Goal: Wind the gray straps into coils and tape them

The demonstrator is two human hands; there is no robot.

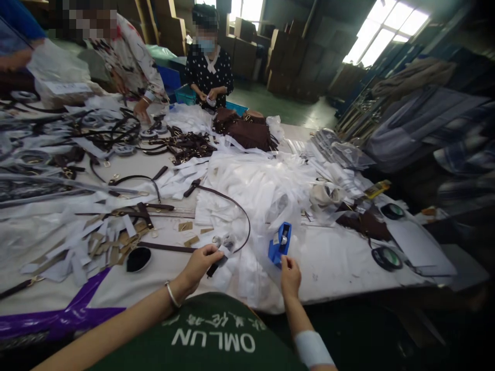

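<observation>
My left hand (201, 264) is closed in a pinch on one end of a dark brown strap (228, 198), which loops away over the heap of white wrapping sheets (263, 185) on the table (340, 263) and returns toward the centre. A small clear-wrapped piece (226, 241) sits just above my fingertips; I cannot tell whether I am touching it. My right hand (290, 275) is closed, fingertips at the lower edge of the blue tape dispenser (280, 243), which stands tilted on the white sheets; whether I grip it or only touch it I cannot tell. A black oval pad (138, 259) lies to the left. Two other people work at the far end.
</observation>
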